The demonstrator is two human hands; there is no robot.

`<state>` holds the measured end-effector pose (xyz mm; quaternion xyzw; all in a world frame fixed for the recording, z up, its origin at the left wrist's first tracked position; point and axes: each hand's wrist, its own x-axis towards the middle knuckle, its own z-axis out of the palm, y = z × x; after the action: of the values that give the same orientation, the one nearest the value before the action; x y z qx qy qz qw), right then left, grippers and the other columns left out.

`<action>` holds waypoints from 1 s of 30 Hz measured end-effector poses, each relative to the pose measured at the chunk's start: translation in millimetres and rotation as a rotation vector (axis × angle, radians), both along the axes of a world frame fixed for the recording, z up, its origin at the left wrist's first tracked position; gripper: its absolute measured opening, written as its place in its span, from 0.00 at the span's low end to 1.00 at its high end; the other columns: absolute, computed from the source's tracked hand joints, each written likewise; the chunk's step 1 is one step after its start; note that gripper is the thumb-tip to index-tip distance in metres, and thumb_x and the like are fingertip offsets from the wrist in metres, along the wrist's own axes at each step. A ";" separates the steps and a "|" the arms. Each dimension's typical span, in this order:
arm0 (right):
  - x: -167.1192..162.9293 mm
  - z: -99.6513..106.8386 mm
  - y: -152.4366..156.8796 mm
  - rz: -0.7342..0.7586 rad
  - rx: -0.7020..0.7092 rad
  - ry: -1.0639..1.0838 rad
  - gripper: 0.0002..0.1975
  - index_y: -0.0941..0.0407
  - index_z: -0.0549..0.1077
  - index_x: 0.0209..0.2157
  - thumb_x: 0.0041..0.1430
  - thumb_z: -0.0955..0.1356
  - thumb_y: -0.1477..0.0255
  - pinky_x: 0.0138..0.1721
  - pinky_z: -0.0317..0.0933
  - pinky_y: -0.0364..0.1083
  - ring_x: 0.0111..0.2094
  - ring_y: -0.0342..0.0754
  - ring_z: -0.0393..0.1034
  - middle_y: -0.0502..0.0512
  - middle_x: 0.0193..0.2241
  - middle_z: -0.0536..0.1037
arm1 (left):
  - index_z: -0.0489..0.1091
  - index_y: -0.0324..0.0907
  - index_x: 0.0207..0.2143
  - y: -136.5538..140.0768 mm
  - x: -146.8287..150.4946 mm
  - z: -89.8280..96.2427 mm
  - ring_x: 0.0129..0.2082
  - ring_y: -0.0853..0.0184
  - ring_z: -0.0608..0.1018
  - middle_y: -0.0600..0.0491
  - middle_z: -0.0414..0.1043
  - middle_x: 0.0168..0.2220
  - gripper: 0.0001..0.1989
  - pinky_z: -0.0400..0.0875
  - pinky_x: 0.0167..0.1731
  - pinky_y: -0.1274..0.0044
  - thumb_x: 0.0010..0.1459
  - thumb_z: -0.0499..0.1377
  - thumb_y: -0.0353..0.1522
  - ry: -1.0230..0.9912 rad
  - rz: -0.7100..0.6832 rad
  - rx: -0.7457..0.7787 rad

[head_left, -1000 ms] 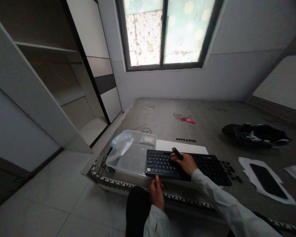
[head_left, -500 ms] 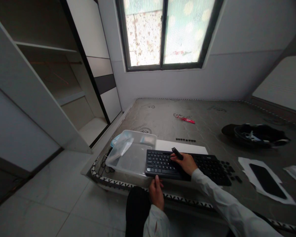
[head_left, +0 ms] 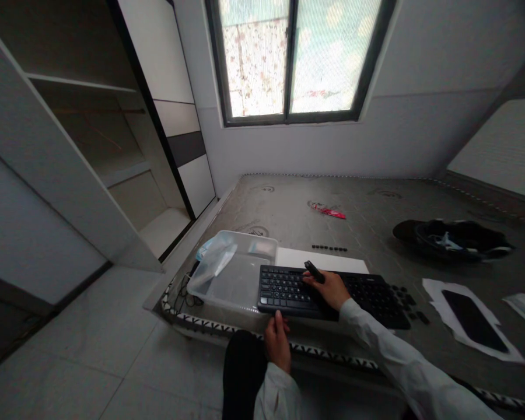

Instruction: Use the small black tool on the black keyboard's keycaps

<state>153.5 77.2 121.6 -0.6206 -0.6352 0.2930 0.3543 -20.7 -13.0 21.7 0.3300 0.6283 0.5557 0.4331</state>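
From my remote seat I see 2 hands at the near edge of the bare mattress (head_left: 376,210). My right hand (head_left: 330,289) rests on the middle of the black keyboard (head_left: 332,291), its grip closed around a small dark tool (head_left: 315,272) — the tool sticks up and away from the fingers, toward the far side of the keyboard. What kind of tool it is I cannot tell. My left hand (head_left: 277,344) is at the keyboard's near edge, left of centre, the thumb laid up on that edge; the fingers are hidden below, so I cannot tell how far that grip is closed.

The keyboard lies along the near edge of the mattress, its left end overlapping a clear plastic bin (head_left: 230,271) at the near left corner. A white sheet (head_left: 319,259) lies under its far side. Loose black keycaps (head_left: 411,303) sit just beside the keyboard's right end, and 1 short row of keycaps (head_left: 329,248) lies beyond the sheet. Further right, a dark phone (head_left: 475,321) rests on white paper — well apart from both hands.
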 end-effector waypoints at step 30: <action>101.3 -10.4 85.6 -0.228 0.040 -0.304 0.14 0.53 0.75 0.39 0.55 0.64 0.62 0.41 0.60 0.48 0.40 0.54 0.72 0.54 0.34 0.80 | 0.67 0.41 0.20 0.4 4.7 0.1 0.18 0.69 0.68 0.54 0.66 0.17 0.31 0.62 0.24 0.76 0.54 0.46 0.57 0.020 0.005 -0.035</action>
<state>254.8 162.8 111.2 -0.7184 -0.6128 0.1411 0.2974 -16.0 -12.7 21.8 0.3265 0.6430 0.5423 0.4311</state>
